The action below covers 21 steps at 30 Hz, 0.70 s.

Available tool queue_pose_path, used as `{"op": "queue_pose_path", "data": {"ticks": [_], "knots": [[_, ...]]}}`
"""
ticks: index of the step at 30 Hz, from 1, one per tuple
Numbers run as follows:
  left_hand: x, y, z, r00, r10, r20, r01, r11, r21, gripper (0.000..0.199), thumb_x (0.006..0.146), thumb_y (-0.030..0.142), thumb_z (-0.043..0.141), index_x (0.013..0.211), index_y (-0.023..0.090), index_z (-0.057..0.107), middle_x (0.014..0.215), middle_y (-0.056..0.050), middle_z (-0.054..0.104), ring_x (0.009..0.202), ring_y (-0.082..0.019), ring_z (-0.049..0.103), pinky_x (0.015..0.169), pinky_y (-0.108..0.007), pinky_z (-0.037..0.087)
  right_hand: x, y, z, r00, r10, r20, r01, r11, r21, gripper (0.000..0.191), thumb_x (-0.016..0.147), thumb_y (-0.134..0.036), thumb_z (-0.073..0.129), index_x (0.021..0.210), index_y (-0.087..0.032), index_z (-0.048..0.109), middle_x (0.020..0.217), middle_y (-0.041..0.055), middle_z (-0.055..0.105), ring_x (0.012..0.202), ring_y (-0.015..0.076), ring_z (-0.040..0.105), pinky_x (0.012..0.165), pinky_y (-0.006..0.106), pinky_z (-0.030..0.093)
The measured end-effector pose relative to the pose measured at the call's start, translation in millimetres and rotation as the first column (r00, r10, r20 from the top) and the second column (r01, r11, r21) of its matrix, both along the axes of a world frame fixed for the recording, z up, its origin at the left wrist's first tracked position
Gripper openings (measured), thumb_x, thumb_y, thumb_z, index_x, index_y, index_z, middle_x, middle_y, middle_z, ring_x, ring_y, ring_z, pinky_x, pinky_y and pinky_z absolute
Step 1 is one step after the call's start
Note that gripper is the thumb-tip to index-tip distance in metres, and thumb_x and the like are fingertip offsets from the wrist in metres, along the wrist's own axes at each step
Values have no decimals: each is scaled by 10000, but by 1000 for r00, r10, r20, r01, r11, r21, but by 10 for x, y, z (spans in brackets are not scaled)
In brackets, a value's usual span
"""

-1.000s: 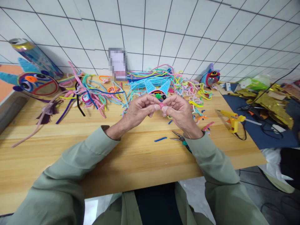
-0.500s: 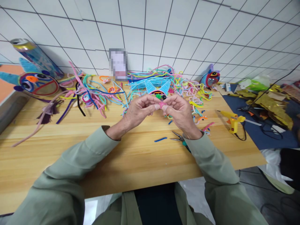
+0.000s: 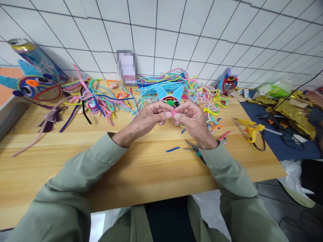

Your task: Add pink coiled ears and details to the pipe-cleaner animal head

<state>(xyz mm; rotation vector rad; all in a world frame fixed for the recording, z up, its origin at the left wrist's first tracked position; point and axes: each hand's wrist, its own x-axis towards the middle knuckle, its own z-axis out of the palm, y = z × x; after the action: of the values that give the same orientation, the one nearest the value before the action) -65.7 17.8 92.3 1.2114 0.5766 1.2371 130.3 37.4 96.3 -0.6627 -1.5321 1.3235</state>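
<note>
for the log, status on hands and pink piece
Left hand, right hand pinching small pink piece. Blue-eared figure behind. Pliers partly hidden by right sleeve.

A craft workshop: pipe cleaners (image 3: 161,89) heap along the far side of the table (image 3: 148,161), pliers (image 3: 195,148) lie nearer, a glue gun (image 3: 252,129) sits right, and farther right is probably gold foil (image 3: 294,113).

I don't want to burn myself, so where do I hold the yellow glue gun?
The yellow glue gun is probably best held by its handle, coming from the near side: it lies flat, with the handle pointing that way, the nozzle pointing left and the white stick poking out right.
</note>
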Motion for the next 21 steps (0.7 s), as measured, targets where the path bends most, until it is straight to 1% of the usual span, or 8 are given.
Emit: {"op": "queue_pose_path", "data": {"ticks": [2,5,8,11,15,21], "knots": [[17,-4,-10,998,-16,55,20,997,-75,363,724,438,1062,891,197,848,706,7,715,549,-66,502,505,-211,391,-7,-3,-13,1000,-17,-9,17,1000,7,411,787,-530,985,912,-237,725,764,-37,744,577,100,596,577,254,556],[29,-9,-47,993,-10,122,31,985,-169,344,713,403,1071,900,204,863,737,6,726,548,-58,507,503,-206,406,-15,-4,-37,999,-46,-7,46,999,16,397,806,-533,973,929,-247,727,779,-37,746,599,109,607,603,267,569],[20,3,-95,989,-22,146,51,979,-199,345,718,396,1069,921,205,867,756,5,733,551,-55,530,506,-199,436,-20,-3,-51,999,-54,-7,54,999,5,401,792,-525,985,927,-249,728,783,-35,747,614,114,619,602,266,568],[-6,29,-123,988,-49,148,80,974,-213,369,704,407,1076,940,206,875,753,8,730,538,-49,543,509,-189,458,-21,-8,-47,999,-36,-8,36,999,-10,398,782,-517,994,919,-242,740,786,-30,753,614,111,618,599,260,562],[-69,68,-94,990,-84,117,109,968,-226,379,673,418,1091,911,207,885,722,2,731,521,-50,540,492,-184,441,-16,-25,-24,999,-10,40,11,1000,-14,382,807,-525,976,908,-235,748,765,-28,740,627,115,626,604,259,554],[-166,98,1,990,-144,-9,138,967,-215,378,687,414,1080,889,173,870,678,-3,710,524,-65,539,497,-208,408,-18,-39,1,997,18,79,-19,1000,6,349,821,-502,961,886,-231,752,756,-27,740,620,114,617,587,258,531]]}}
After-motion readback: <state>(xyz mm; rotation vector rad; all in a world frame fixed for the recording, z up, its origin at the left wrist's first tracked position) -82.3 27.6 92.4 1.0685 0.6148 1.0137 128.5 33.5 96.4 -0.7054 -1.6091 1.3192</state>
